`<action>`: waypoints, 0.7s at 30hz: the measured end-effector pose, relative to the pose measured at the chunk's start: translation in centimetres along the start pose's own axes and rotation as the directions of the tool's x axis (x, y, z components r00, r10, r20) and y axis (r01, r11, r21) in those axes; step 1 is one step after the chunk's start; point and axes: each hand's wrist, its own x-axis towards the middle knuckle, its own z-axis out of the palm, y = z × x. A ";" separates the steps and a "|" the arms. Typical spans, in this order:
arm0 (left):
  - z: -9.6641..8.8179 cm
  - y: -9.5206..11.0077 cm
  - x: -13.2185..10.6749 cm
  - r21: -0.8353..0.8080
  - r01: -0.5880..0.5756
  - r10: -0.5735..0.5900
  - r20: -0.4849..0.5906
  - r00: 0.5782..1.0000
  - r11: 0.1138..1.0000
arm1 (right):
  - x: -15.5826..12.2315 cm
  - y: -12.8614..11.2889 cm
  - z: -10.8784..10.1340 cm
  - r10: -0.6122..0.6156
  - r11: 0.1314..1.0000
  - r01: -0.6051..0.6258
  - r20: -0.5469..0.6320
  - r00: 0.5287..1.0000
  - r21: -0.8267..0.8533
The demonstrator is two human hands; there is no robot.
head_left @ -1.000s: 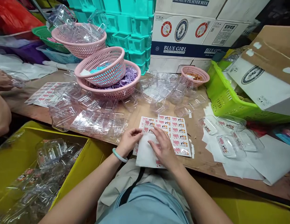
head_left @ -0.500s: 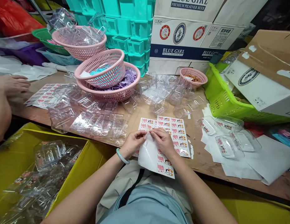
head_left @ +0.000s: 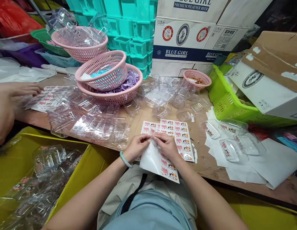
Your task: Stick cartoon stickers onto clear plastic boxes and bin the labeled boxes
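Note:
My left hand [head_left: 139, 147], with a pale green bangle at the wrist, pinches the top edge of a sticker sheet [head_left: 171, 171]. Its left part is folded over and shows a blank white side. Close beside it, my right hand [head_left: 167, 147] pinches the same sheet, fingertips nearly touching the left ones. Rows of pink lettering and cartoon cats run down the printed side. Beneath, more sticker sheets [head_left: 184, 137] lie flat on the table. Clear plastic boxes with cat stickers [head_left: 231, 150] rest on white paper to the right.
Clear plastic boxes [head_left: 100, 127] are heaped left of my hands. Pink baskets [head_left: 110, 95] hold purple and blue pieces. A yellow bin [head_left: 91, 159] with stickered boxes stands lower left. A green crate [head_left: 232, 102] holds a carton at right. Another person's hand [head_left: 26, 89] reaches in from the left.
My hands stay almost in place, and the folded part of the sheet shifts slightly left. The other person's hand has moved right, over the sticker sheets at the left.

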 end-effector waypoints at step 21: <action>6.9 1.7 1.7 -0.258 -0.005 0.021 0.059 0.998 0.966 | -2.7 -3.0 -6.2 -0.162 0.953 0.083 -0.257 0.953 -0.292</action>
